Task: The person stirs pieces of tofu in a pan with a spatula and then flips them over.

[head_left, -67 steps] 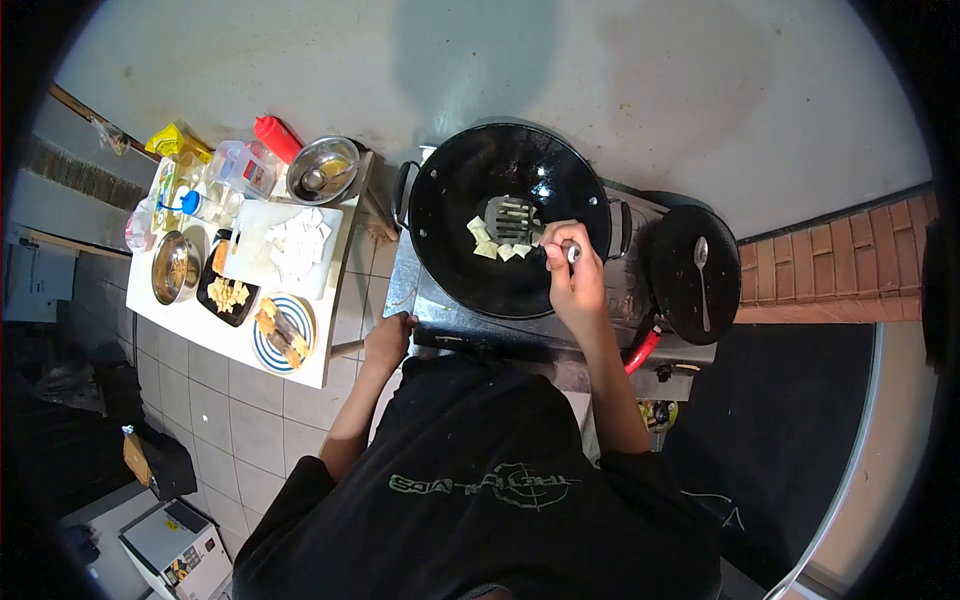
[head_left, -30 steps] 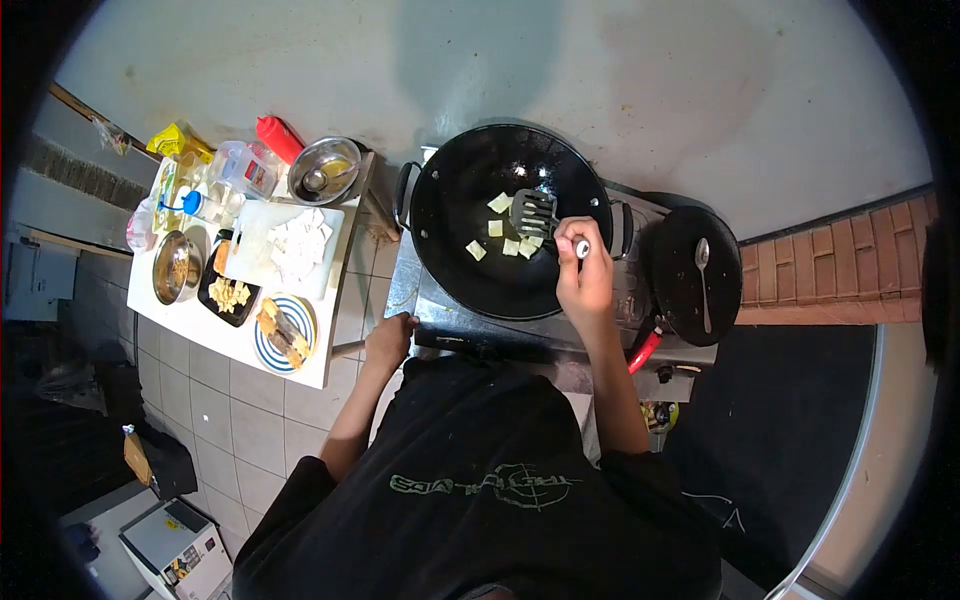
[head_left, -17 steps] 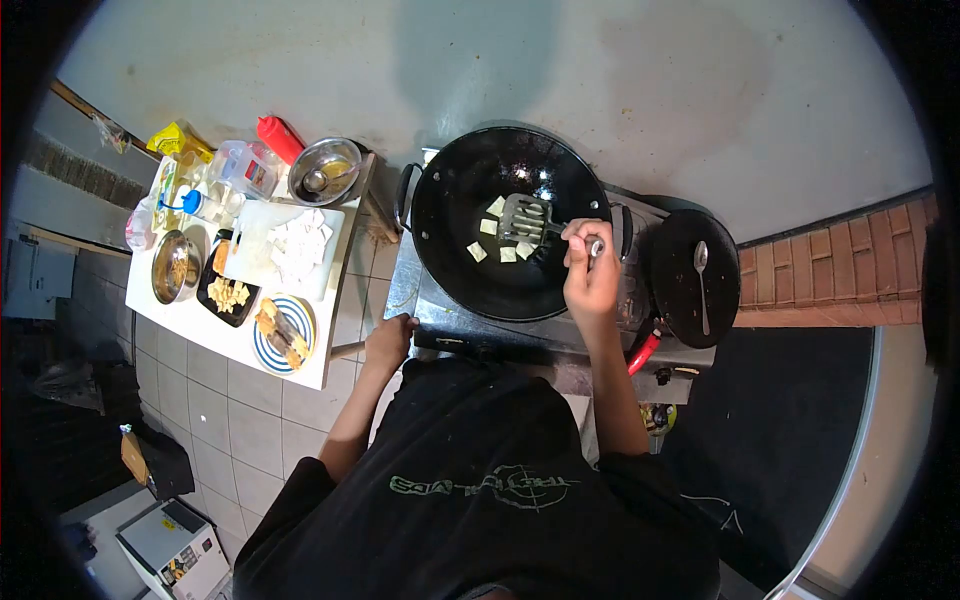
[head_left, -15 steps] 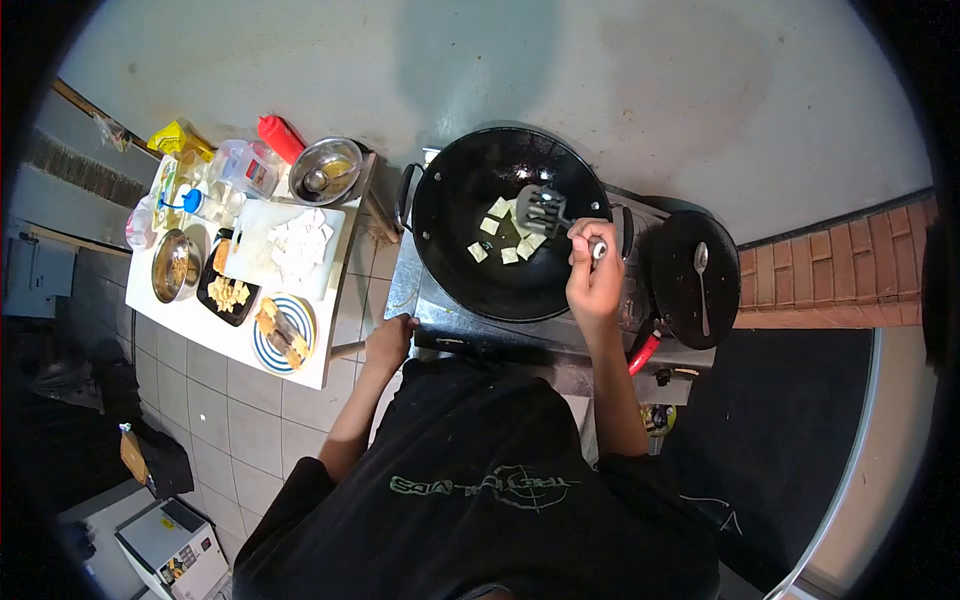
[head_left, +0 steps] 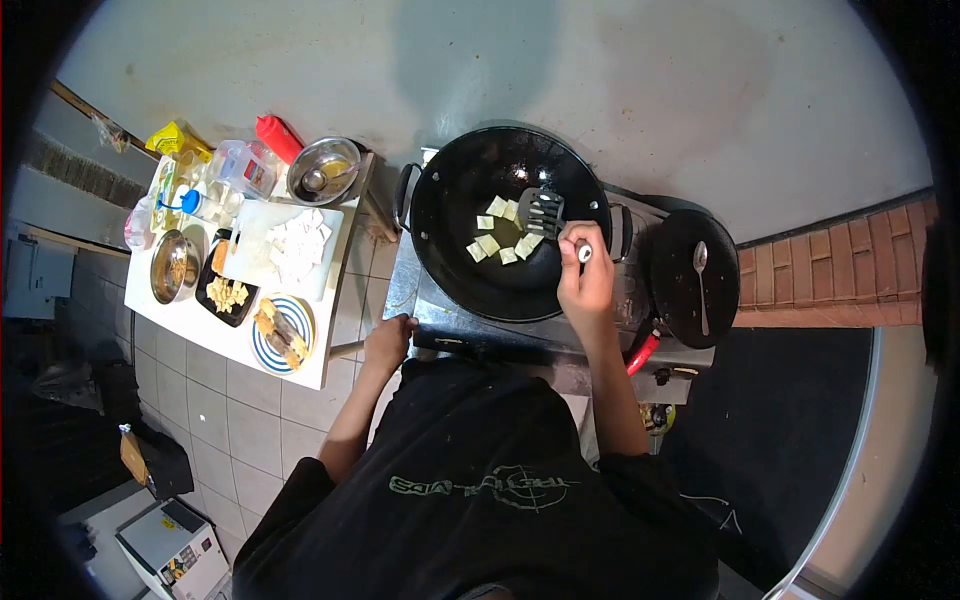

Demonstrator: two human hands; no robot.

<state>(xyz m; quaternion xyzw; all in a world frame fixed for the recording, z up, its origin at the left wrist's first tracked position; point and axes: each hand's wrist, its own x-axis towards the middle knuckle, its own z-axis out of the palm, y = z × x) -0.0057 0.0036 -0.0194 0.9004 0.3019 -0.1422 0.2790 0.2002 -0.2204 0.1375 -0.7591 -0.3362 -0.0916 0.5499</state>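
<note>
My right hand (head_left: pixel 587 270) is closed around the handle of a slotted spatula (head_left: pixel 543 212). The spatula's dark head is inside a large black wok (head_left: pixel 480 290), beside several pale, square-cut pieces (head_left: pixel 487 245) lying in the wok's bottom. At the front left corner of the steel stove (head_left: pixel 403 285), my left hand (head_left: pixel 390 340) is closed, its fingers curled at the edge.
Right of the wok, a spoon (head_left: pixel 702 285) lies on a round black pan (head_left: pixel 675 300) with a red handle. The white table (head_left: pixel 160 315) at left bears a cutting board (head_left: pixel 250 255) with white pieces, a striped plate (head_left: pixel 258 345), metal bowls (head_left: pixel 340 150) and a red bottle (head_left: pixel 280 138).
My right hand has shifted slightly left and down with the spatula. Some pale pieces in the wok have spread apart and moved left. My left hand stays in place.
</note>
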